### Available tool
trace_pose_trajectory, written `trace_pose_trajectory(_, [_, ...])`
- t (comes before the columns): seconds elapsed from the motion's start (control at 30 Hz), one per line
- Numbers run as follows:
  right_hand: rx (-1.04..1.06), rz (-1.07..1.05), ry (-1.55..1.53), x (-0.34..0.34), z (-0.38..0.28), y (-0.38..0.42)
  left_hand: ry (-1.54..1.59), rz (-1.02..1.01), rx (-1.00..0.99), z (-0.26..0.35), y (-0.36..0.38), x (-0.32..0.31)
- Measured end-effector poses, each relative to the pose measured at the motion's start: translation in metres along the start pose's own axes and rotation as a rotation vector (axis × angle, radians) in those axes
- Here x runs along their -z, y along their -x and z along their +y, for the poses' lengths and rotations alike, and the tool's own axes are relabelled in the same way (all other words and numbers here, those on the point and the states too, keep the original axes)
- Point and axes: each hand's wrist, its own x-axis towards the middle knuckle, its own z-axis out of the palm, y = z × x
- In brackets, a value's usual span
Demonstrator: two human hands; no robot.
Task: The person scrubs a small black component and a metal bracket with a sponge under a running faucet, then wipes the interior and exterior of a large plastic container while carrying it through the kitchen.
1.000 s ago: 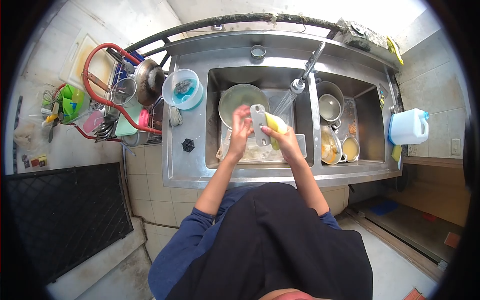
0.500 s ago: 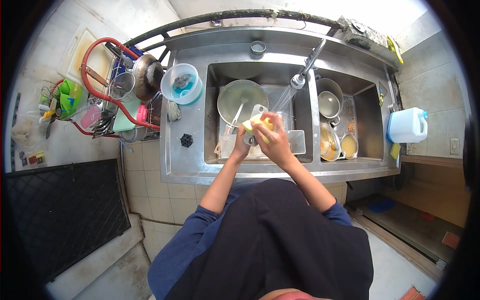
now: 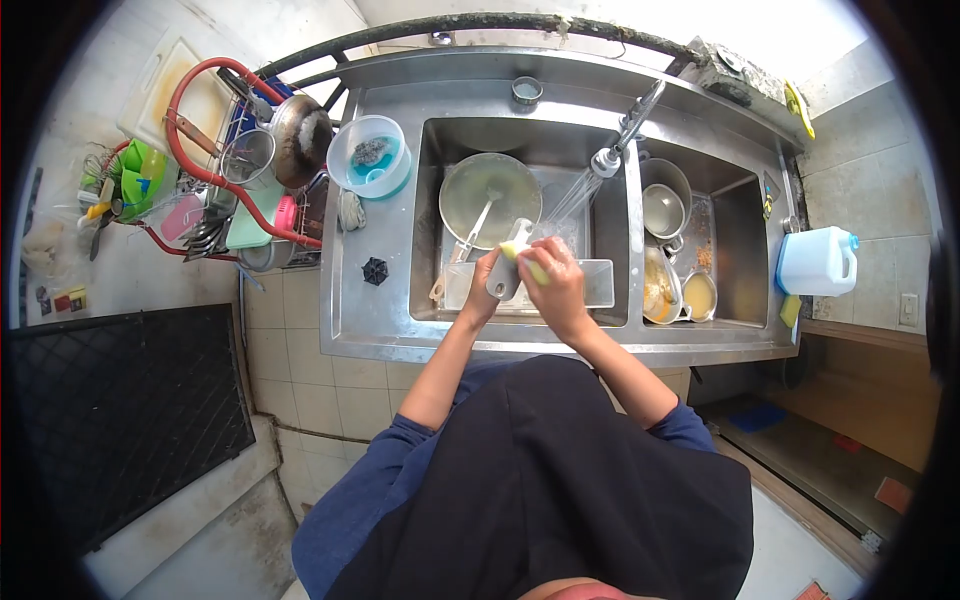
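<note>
Over the front of the left sink basin, my left hand (image 3: 482,292) grips a flat grey tool (image 3: 503,284) with a hole near its end. I cannot make out its exact kind. My right hand (image 3: 558,290) is closed around a yellow sponge (image 3: 537,270), pressed against the tool's side. Below both hands lies a clear rectangular container (image 3: 598,284). Just beyond is a large round pot (image 3: 462,190) of cloudy water, with a long-handled utensil (image 3: 478,225) leaning in it. Water sprays from the faucet (image 3: 606,160) behind my hands.
The right basin (image 3: 735,255) holds pots and a small pan (image 3: 699,292) of yellowish liquid. Left of the sink stand a tub of blue liquid (image 3: 388,182), a black strainer piece (image 3: 375,270) and a loaded dish rack (image 3: 195,165). A white jug (image 3: 818,262) stands at right.
The grey tool has turned, so more of its flat side shows. The sponge has shifted toward its right side, with my right hand slightly lower and further right.
</note>
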Motion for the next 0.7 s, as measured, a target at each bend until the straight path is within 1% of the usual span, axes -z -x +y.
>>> trace_pose_trajectory(0.03, [-0.068, 0.054, -0.053, -0.001, 0.009, 0.000, -0.061, -0.022, -0.029, -0.004, 0.000, 0.005])
trace_pose_trajectory(0.07, [-0.166, 0.058, -0.039, 0.003, 0.015, -0.010, -0.060, -0.024, -0.024, -0.004, -0.001, 0.006])
trace_pose_trajectory(0.13, [-0.137, 0.115, 0.054, 0.002, 0.024, -0.018, -0.171, -0.068, -0.115, -0.003, -0.003, 0.004])
trace_pose_trajectory(0.17, [-0.135, 0.112, 0.054, 0.002, 0.019, -0.014, -0.130, -0.057, -0.110, 0.006, -0.004, -0.002])
trace_pose_trajectory(0.2, [-0.066, 0.089, 0.034, 0.001, 0.010, -0.006, -0.133, -0.056, -0.116, 0.005, -0.005, 0.000])
trace_pose_trajectory(0.23, [0.000, 0.066, 0.014, -0.001, 0.005, -0.003, -0.106, -0.056, -0.078, 0.001, -0.003, 0.004])
trace_pose_trajectory(0.27, [-0.002, 0.067, 0.012, 0.000, 0.008, -0.005, -0.077, -0.056, -0.037, 0.002, -0.002, 0.004])
trace_pose_trajectory(0.3, [-0.061, 0.093, 0.019, 0.003, 0.015, -0.009, -0.078, -0.057, -0.032, 0.003, -0.001, 0.005])
trace_pose_trajectory(0.33, [-0.120, 0.119, 0.029, 0.006, 0.021, -0.014, -0.123, -0.076, -0.041, 0.003, -0.001, 0.006])
trace_pose_trajectory(0.37, [-0.137, 0.085, 0.087, 0.008, 0.027, -0.020, -0.166, -0.095, -0.051, 0.005, -0.002, 0.004])
trace_pose_trajectory(0.4, [-0.140, 0.077, 0.087, 0.009, 0.021, -0.016, -0.207, -0.107, -0.061, 0.006, -0.002, 0.002])
trace_pose_trajectory(0.43, [-0.097, 0.073, 0.063, 0.006, 0.011, -0.011, -0.096, -0.124, -0.038, 0.008, -0.004, 0.003])
trace_pose_trajectory(0.47, [-0.051, 0.072, 0.036, 0.004, 0.005, -0.008, -0.099, -0.121, -0.039, 0.011, -0.005, 0.003])
trace_pose_trajectory(0.5, [-0.049, 0.046, 0.026, 0.006, 0.002, -0.007, -0.118, -0.126, -0.020, 0.015, -0.003, 0.004])
trace_pose_trajectory(0.53, [-0.055, 0.044, 0.024, 0.008, 0.007, -0.010, -0.136, -0.132, 0.002, 0.016, -0.001, 0.005])
trace_pose_trajectory(0.57, [-0.112, 0.073, 0.027, 0.011, 0.017, -0.017, -0.135, -0.130, 0.010, 0.012, -0.001, 0.008])
trace_pose_trajectory(0.63, [-0.217, 0.108, 0.019, 0.012, 0.019, -0.019, -0.210, -0.204, 0.024, -0.001, -0.006, 0.015])
trace_pose_trajectory(0.67, [-0.218, 0.106, 0.019, 0.011, 0.016, -0.016, -0.210, -0.202, 0.025, 0.001, -0.005, 0.012])
trace_pose_trajectory(0.7, [-0.172, 0.081, 0.001, 0.011, 0.012, -0.013, -0.104, -0.162, 0.048, 0.004, -0.004, 0.010])
